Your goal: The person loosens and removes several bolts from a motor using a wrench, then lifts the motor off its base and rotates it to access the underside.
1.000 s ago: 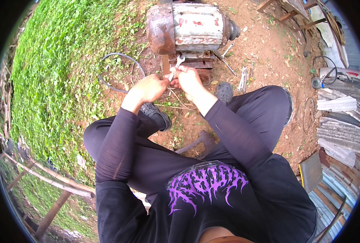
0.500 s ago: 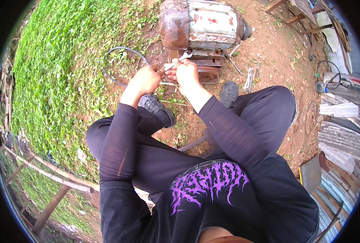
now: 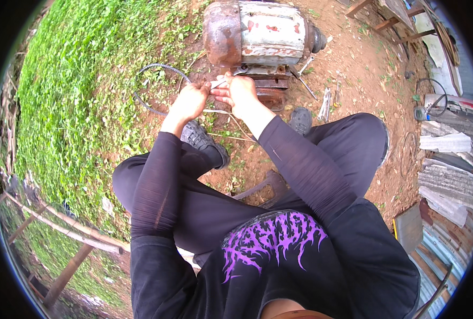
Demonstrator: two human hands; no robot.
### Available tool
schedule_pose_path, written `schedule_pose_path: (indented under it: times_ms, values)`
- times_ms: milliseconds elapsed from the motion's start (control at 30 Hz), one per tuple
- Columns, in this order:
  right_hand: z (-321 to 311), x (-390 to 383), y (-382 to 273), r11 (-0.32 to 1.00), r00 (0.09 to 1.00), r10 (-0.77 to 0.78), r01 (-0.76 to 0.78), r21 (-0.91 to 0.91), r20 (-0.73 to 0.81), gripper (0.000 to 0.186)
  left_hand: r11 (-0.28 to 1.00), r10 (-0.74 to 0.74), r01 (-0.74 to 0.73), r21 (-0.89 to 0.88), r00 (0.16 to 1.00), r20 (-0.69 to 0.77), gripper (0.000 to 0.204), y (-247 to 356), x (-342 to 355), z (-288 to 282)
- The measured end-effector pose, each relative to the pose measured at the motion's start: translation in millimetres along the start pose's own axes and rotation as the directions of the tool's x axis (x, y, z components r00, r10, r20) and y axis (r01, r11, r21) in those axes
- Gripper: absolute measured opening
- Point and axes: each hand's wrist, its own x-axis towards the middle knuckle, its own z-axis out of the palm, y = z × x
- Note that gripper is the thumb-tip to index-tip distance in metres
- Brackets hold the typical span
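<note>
Nearest, two dark shoes (image 3: 199,139) rest on the bare soil, and just past them the action: the left hand (image 3: 190,101) has its fingers closed on the near end of a silver wrench (image 3: 218,83), the right hand (image 3: 241,94) clamping its fingers around the shank. The wrench slants up toward the rusty, white-painted motor (image 3: 272,32), just beyond the hands! Loose wrenches (image 3: 325,105) lie right, a looped cable (image 3: 161,65) left.

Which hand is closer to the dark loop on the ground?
Left. The left hand appears just right of the loop, by its edge; the right hand is farther right, beyond the left one.
</note>
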Motion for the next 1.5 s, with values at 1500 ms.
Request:
schedule_pose_path:
  times_ms: [1500]
  values:
    - [15.4,14.1,-1.5,0.983,0.998,-0.023,0.034,0.183,-0.064,0.024,0.965,-0.209,0.186,-0.185,0.971,-0.118,0.043,-16.7,35.5,-1.6]
